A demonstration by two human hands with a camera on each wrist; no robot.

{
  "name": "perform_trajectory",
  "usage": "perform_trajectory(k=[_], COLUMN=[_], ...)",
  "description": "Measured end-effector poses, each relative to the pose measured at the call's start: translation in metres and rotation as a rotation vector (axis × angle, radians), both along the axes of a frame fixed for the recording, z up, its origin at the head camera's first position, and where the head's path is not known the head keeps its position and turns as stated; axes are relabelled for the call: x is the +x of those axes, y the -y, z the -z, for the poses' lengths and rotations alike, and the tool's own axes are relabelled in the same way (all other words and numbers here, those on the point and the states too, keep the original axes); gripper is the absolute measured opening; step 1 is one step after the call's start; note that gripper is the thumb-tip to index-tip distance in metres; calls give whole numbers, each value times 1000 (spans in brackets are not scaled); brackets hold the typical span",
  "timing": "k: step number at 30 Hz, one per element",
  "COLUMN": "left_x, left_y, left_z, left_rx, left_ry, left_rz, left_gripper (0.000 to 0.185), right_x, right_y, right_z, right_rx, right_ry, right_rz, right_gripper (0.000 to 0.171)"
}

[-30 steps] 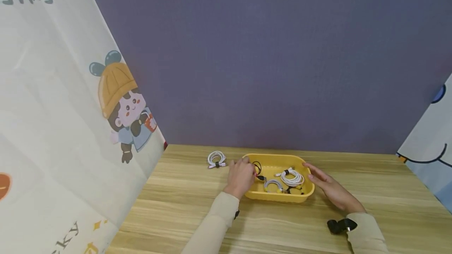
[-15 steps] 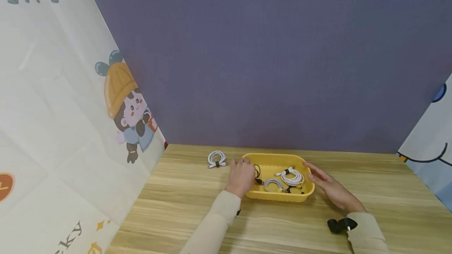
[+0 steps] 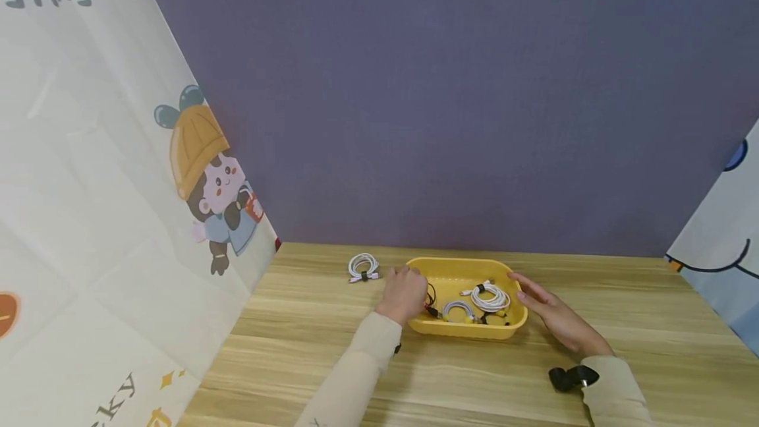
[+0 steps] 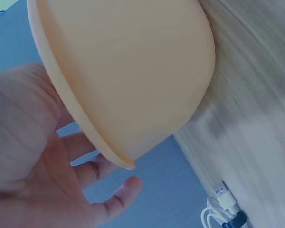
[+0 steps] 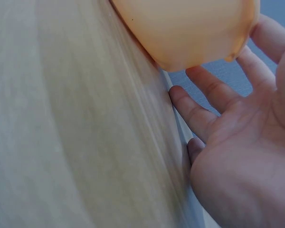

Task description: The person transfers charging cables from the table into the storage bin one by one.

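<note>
My left hand (image 3: 403, 294) reaches over the left end of a yellow plastic basket (image 3: 465, 331) and pinches a black cable (image 3: 433, 312) with a bit of red on it. Its fingertips are hidden behind the rim; in the left wrist view, the outer fingers (image 4: 118, 197) bend loosely outside the basket wall. At the opposite end, my right hand (image 3: 554, 315) touches the rim with extended fingers (image 5: 194, 111). Inside the basket lie a white coiled cable (image 3: 492, 299) with a black strap, a grey coiled cable (image 3: 458, 304) and small dark pieces.
Left of the basket, another white coiled cable (image 3: 364, 267) with a black strap lies on the wooden table (image 3: 296, 321). A dark purple panel (image 3: 450, 117) rises behind the table. Printed white sheets (image 3: 89, 183) flank both sides.
The black cable's plug has sunk slightly lower into the basket as my left hand shifts a little leftward. My right hand and the basket stay almost where they were.
</note>
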State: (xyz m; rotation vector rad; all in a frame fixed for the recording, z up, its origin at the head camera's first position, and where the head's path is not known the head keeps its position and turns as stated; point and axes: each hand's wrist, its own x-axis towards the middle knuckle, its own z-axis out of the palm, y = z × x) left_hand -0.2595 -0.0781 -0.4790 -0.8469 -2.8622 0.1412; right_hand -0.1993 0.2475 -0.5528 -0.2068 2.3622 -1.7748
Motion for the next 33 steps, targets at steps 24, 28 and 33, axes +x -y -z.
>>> perform_trajectory(k=[24, 28, 33], left_x=[1, 2, 3], left_y=[-5, -4, -3], left_z=[3, 2, 0], left_rx=[-23, -13, -2], left_ry=[178, 191, 204], left_rz=[-6, -1, 4], left_gripper=[33, 33, 34], right_x=[0, 0, 1], right_y=[0, 1, 2], right_z=[0, -1, -2], right_rx=[2, -4, -15], right_ry=[-18, 2, 6], right_rz=[-9, -1, 0], right_gripper=[60, 60, 60])
